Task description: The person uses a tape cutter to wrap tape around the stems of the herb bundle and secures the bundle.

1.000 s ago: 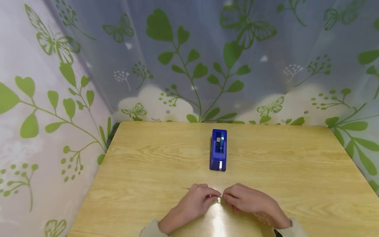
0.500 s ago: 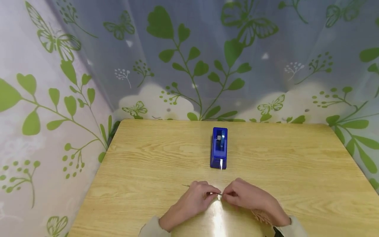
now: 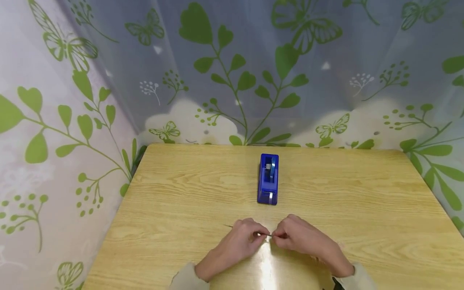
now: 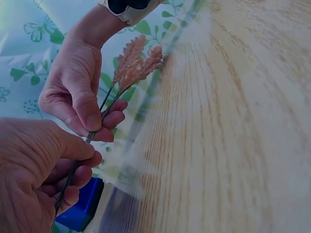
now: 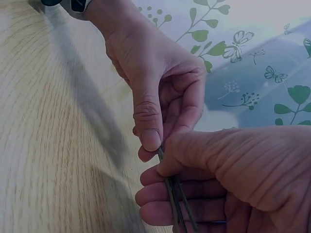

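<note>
Both hands meet low over the wooden table [image 3: 181,201], pinching a few thin dark stems [image 3: 267,235] between them. My left hand [image 3: 258,235] grips the stems' bare end [image 4: 73,170], and a bit of stem pokes out to its left [image 3: 227,226]. My right hand [image 3: 278,237] pinches the same stems [image 5: 174,194] between thumb and fingers. Pink fluffy flower heads [image 4: 138,60] sit at the stems' far end, under the right wrist. A blue tape dispenser [image 3: 268,179] stands just beyond the hands, its cutter end toward me.
A curtain with green leaves and butterflies [image 3: 232,80] hangs round the table at the back and on both sides. Bare tabletop lies left and right of the hands. A bright glare [image 3: 266,266] lies on the wood between my forearms.
Both hands keep the same pinch on the stems. Only the view has shifted slightly; the dispenser stays put.
</note>
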A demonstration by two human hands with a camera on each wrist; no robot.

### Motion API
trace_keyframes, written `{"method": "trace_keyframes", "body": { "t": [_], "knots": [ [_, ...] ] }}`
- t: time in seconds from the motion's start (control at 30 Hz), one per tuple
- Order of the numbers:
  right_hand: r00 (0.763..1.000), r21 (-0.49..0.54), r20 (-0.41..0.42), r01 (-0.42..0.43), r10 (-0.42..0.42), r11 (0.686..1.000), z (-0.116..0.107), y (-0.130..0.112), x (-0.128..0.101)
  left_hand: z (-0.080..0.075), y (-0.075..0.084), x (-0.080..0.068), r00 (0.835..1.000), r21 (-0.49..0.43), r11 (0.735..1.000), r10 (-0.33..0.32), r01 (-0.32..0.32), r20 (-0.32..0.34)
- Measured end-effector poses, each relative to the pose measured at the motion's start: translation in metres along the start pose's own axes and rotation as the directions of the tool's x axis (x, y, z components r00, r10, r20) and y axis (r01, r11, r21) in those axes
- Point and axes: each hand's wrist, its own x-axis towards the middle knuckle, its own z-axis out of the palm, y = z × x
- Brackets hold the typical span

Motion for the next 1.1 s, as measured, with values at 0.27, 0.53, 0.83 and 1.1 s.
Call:
{"method": "trace_keyframes", "body": {
  "t": [0.27,0.53,0.83,1.1],
  "knots": [
    [0.998,-0.06,-0.048,0.032,-0.035,0.998,0.0015,-0.0001,0.0003,0.0022,0.001,-0.0002,1.0,-0.01,1.0,-0.005,0.004,-0.008],
    [0.999,-0.072,-0.042,0.025,-0.028,0.997,0.001,-0.0021,0.0012,0.0017,0.0012,0.0004,0.999,0.075,0.997,0.037,-0.035,-0.023],
    [0.997,0.11,0.031,-0.067,0.064,0.992,-0.0019,-0.0011,-0.0017,0.0018,0.0014,0.0004,0.997,0.094,0.994,0.067,-0.064,-0.026],
    [0.995,0.076,0.051,-0.093,0.089,0.993,-0.0056,-0.0012,-0.0029,0.0031,0.0014,-0.0001,0.997,0.108,0.992,0.071,-0.066,-0.04]
  ]
}}
